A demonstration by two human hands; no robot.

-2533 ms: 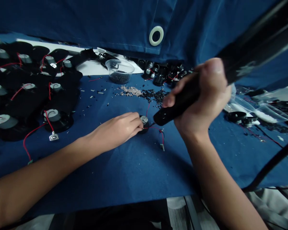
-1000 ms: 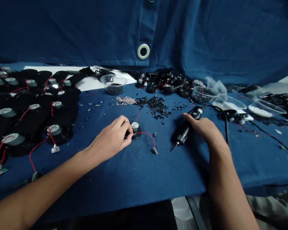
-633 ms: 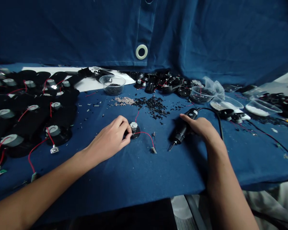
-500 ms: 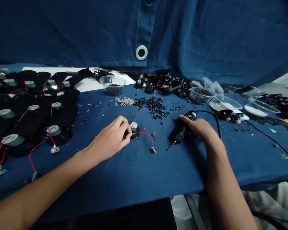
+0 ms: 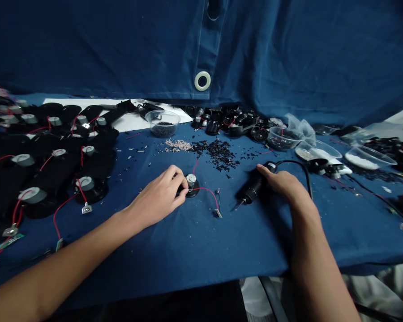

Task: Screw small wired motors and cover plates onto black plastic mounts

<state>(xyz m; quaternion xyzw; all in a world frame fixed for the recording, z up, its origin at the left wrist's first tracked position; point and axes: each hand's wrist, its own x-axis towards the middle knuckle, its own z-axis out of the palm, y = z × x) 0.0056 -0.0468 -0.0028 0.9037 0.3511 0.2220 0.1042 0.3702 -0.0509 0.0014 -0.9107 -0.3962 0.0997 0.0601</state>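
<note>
My left hand [image 5: 163,192] pinches the left edge of a black round housing [image 5: 194,190] lying on the cloth, its fingertips partly hiding it. A small silver motor [image 5: 191,180] stands upright in that housing. One red wire runs up from it; another red wire [image 5: 206,189] curves right to a small metal-ended piece [image 5: 218,213]. My right hand [image 5: 282,181] is wrapped round a black electric screwdriver [image 5: 253,190]. Its bit points down and left, just above or at the cloth, apart from the motor. A black cord leaves its back end.
Rows of black housings with motors and red wires [image 5: 87,183] fill the left side. Beyond my hands lie small silver screws [image 5: 177,145], a pile of black bits [image 5: 220,154] and a clear tub [image 5: 163,124]. More tubs, including one with white contents [image 5: 362,161], stand at right.
The whole view has shifted slightly, so the table things appear a little further right and lower. Both hands keep their holds. A dark blurred shape now shows at the right edge.
</note>
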